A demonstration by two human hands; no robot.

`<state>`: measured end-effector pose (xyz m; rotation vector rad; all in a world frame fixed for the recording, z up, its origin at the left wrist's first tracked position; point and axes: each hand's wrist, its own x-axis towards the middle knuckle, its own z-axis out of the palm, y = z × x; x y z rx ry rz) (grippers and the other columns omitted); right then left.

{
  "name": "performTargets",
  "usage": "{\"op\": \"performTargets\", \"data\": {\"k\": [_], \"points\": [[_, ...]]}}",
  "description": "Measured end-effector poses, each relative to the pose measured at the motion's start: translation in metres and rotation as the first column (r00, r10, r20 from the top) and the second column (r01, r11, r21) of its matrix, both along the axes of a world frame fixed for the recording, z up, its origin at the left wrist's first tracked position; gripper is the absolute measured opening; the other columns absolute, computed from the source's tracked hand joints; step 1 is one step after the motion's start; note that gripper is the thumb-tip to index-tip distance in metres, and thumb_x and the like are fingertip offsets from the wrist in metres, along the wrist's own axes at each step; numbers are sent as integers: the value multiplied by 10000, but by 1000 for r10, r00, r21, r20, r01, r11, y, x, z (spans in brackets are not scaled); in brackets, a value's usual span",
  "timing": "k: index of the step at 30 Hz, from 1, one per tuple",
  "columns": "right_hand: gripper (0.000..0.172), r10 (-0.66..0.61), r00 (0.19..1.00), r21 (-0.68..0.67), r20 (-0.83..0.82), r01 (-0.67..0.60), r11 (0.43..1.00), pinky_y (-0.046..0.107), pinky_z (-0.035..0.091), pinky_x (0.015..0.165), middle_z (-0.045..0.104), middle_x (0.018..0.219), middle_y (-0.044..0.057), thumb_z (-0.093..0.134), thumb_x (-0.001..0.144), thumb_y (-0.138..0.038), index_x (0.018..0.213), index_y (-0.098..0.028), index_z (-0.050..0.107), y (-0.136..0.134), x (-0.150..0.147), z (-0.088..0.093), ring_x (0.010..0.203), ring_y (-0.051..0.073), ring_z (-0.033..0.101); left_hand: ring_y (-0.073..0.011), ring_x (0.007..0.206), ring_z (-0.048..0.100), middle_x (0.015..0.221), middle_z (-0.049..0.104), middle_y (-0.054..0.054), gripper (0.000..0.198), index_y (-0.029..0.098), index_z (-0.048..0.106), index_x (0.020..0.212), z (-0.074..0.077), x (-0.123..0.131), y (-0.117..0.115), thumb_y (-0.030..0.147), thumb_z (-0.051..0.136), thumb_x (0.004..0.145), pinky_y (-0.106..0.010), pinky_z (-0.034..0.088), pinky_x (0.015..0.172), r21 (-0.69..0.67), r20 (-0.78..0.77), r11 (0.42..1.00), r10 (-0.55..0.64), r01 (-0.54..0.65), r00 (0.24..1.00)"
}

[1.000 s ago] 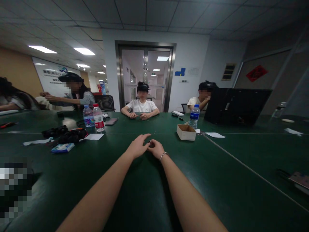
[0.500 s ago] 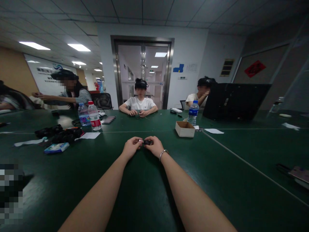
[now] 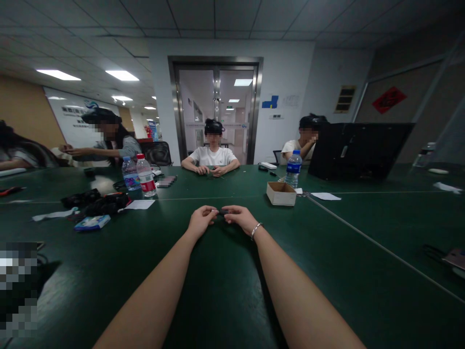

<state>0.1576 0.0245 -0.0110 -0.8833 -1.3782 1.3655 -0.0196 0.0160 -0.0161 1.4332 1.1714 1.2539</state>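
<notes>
Above the green table (image 3: 221, 271), my two hands meet fingertip to fingertip. A small dark object (image 3: 224, 212), rounded and too small to identify, is pinched between the thumb and fingers of my right hand (image 3: 244, 219). My left hand (image 3: 199, 222) is closed in a pinch at the left end of that object. Something small and pale shows at its fingertips, but I cannot make out what it is or whether it joins the dark piece.
An open cardboard box (image 3: 281, 198) and a water bottle (image 3: 293, 169) stand ahead to the right, near a large black panel (image 3: 356, 150). Leftward are two bottles (image 3: 146, 178), black gear (image 3: 103, 204) and a blue-white packet (image 3: 92, 223). Several people sit around the table.
My right hand has shifted slightly right, its fingers straighter around the dark object. My left hand still pinches at the other end. The view has turned slightly left.
</notes>
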Motion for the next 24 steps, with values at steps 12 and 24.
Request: {"op": "performTargets", "data": {"k": [12, 24], "points": [[395, 10, 999, -24, -45, -11, 1000, 173, 479, 510, 618, 704, 9, 752, 597, -81, 979, -117, 658, 1, 0, -2, 573, 84, 581, -187, 783, 628, 830, 661, -88, 409, 136, 623, 898, -1, -1, 2, 450, 693, 646, -227, 482, 580, -9, -11, 1000, -13, 13, 1000], [229, -37, 986, -93, -164, 22, 995, 152, 511, 527, 641, 729, 45, 736, 665, -94, 880, -96, 657, 2, 2, -2, 574, 85, 602, -171, 776, 630, 877, 672, -104, 423, 129, 637, 923, 4, 1, -2, 455, 684, 657, -224, 467, 602, -62, 40, 998, -27, 30, 999]]}}
